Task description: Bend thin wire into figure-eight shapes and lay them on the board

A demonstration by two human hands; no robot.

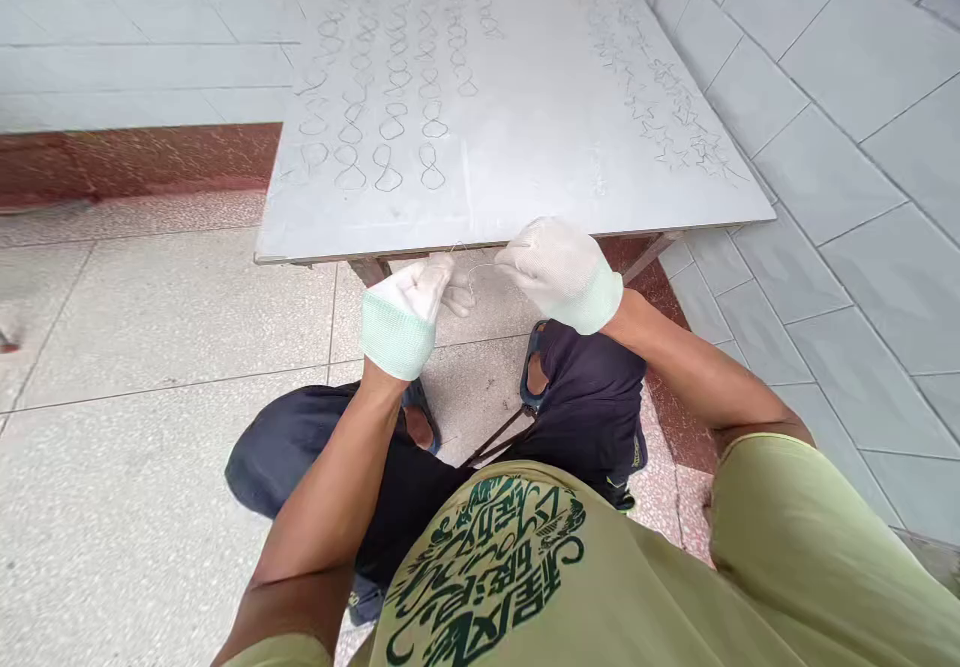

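Note:
A thin, pale wire [474, 271] curves between my two gloved hands, in front of the table's near edge. My left hand [426, 292], in a white glove with a mint cuff, pinches one end of it. The fingers of my right hand [551, 265], gloved the same way, are closed on the other end. Beyond my hands, several wire figure-eights [388, 167] lie in columns on the left half of the white tabletop [525, 167]. Star-shaped wire pieces [679, 112] lie along its right side.
Tiled walls stand behind the table and along its right side [832, 177]. A table leg [649, 255] slants down below the near edge. My knees and sandalled feet are under my hands, on the speckled floor [172, 327].

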